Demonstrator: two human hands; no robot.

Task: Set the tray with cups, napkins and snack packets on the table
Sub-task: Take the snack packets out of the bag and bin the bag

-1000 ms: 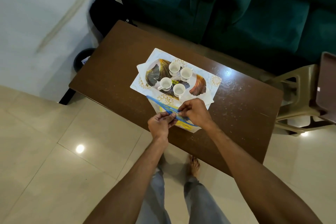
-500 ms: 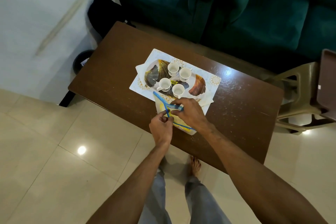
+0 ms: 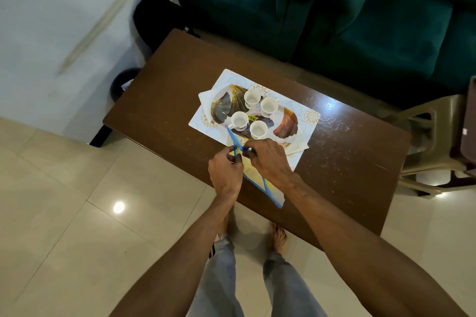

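Tray (image 3: 286, 125) has four cups (image 3: 239, 120) on it, and right at its near edge the left hand (image 3: 226, 170) and right hand (image 3: 270, 159) both pinch a snack packet (image 3: 255, 175).

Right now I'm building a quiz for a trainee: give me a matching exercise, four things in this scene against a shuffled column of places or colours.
Things:
1. cups
2. snack packets
3. sofa
4. plastic chair

Places or colours:
A. dark green, beyond the table
B. held by the left hand and the right hand
C. beige, past the table's right end
D. standing on the tray

Pairs: 1-D, 2-B, 3-A, 4-C.
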